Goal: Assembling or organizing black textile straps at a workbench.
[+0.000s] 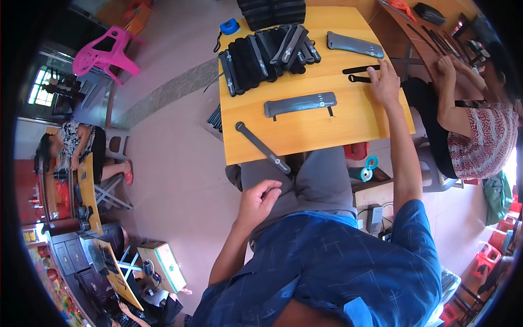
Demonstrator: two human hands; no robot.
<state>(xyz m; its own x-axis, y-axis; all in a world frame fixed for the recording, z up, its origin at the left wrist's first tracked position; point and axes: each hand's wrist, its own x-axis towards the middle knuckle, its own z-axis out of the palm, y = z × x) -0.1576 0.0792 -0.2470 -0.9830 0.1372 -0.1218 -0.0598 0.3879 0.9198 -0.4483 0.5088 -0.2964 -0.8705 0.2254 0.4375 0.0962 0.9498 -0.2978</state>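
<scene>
My right hand (384, 83) reaches over the right edge of the yellow table (239, 117), fingers apart, thumb and fingertips at two short black straps (358, 70). Low over my lap, my left hand (258, 204) is curled closed, thumb against fingers; whether something small is inside I cannot make out. In the table's middle lies a long dark grey padded sleeve (300, 103), two black strap ends showing under its near side. A grey strap with a round end (261, 146) slants over the front edge, above my left hand. A similar grey sleeve (355, 44) rests at the far right.
A pile of grey and black padded pieces (253, 61) covers the table's far left, beside a blue tape measure (229, 26) and a black stack (272, 13). Another person (479, 131) works at a table to the right. A pink chair (106, 53) stands far left.
</scene>
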